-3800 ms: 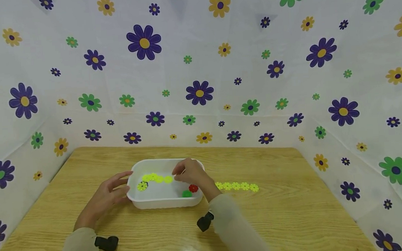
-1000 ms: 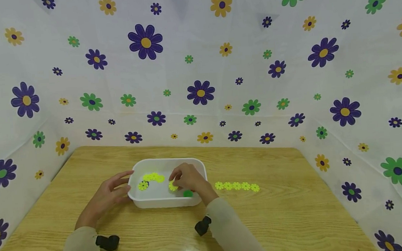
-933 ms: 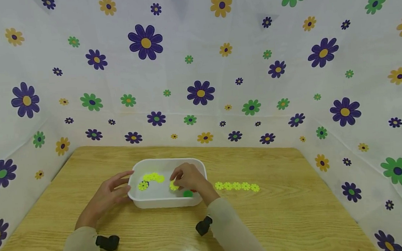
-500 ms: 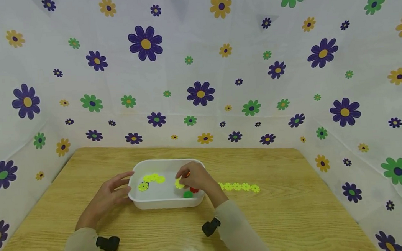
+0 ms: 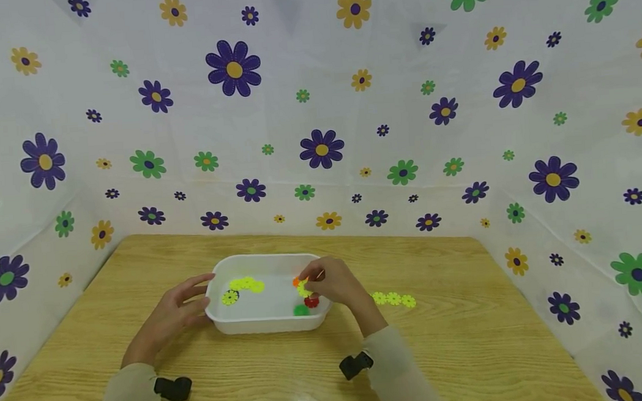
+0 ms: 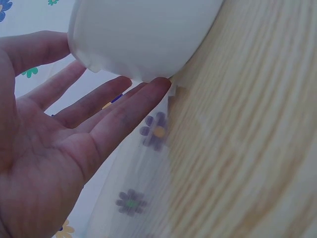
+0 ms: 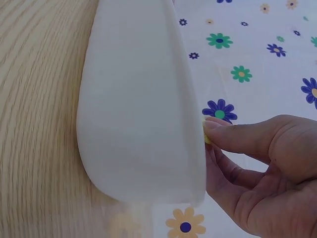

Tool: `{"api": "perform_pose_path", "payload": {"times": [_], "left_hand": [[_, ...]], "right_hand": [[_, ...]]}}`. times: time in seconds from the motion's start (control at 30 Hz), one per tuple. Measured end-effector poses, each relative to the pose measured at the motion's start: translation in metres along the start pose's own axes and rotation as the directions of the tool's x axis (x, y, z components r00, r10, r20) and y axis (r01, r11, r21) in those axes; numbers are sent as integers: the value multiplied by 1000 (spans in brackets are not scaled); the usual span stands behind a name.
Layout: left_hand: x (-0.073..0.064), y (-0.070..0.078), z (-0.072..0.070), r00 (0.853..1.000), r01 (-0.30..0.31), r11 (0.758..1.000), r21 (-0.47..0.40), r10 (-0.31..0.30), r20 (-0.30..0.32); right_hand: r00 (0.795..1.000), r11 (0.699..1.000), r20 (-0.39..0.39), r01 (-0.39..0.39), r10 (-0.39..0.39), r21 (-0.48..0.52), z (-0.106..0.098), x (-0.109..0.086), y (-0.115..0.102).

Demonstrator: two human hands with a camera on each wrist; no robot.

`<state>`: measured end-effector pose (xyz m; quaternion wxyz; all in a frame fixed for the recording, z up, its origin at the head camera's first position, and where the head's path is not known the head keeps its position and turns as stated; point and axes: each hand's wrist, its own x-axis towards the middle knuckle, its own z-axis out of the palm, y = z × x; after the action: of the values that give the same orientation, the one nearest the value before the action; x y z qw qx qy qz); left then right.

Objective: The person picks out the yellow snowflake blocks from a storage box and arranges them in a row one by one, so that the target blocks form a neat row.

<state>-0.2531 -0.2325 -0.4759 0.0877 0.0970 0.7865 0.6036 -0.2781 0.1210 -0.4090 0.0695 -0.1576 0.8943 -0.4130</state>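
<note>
A white plastic tray (image 5: 268,326) stands on the wooden table. My left hand (image 5: 175,307) touches its left end with fingertips, the fingers fairly straight, as the left wrist view shows on the tray wall (image 6: 143,34). Over the tray's right end, my right hand (image 5: 334,282) pinches a yellow flower-shaped disc (image 5: 304,288) between thumb and fingers. The disc's edge (image 7: 207,136) peeks past the rim in the right wrist view. Inside the tray lie several yellow discs (image 5: 246,283), a red disc (image 5: 312,302), a green disc (image 5: 301,310) and an orange disc (image 5: 296,282), partly hidden.
Right of the tray, a row of yellow flower-shaped discs (image 5: 394,298) lies on the wooden table (image 5: 462,339), its left part hidden behind my right hand. A white cloth with printed flowers (image 5: 272,117) encloses the table at the back and sides.
My right hand has moved right across the tray, from the middle to its right end, with a yellow disc pinched in it. An orange disc has come into view. My left hand stays put.
</note>
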Motion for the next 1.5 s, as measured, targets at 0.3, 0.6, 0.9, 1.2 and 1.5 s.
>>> {"api": "perform_pose_path", "payload": {"times": [0.3,0.6,0.9,1.2,1.5], "left_hand": [[0,1,0,1000,-9,1000,15,9,-6],[1,2,-1,1000,-14,1000,12,14,0],[2,2,0,1000,-3,1000,8,3,-2],[2,-1,0,1000,-11,1000,6,11,3],[2,-3,0,1000,6,1000,13,-6,1]], "right_hand": [[998,998,-39,-42,43,36,-15,-9,7],[994,996,-92,-60,66,66,-28,-15,15],[990,996,-115,-74,79,45,-41,-25,26],[987,995,-128,-89,94,45,-51,-31,39],[987,995,-130,-89,93,37,-57,-35,45]]}}
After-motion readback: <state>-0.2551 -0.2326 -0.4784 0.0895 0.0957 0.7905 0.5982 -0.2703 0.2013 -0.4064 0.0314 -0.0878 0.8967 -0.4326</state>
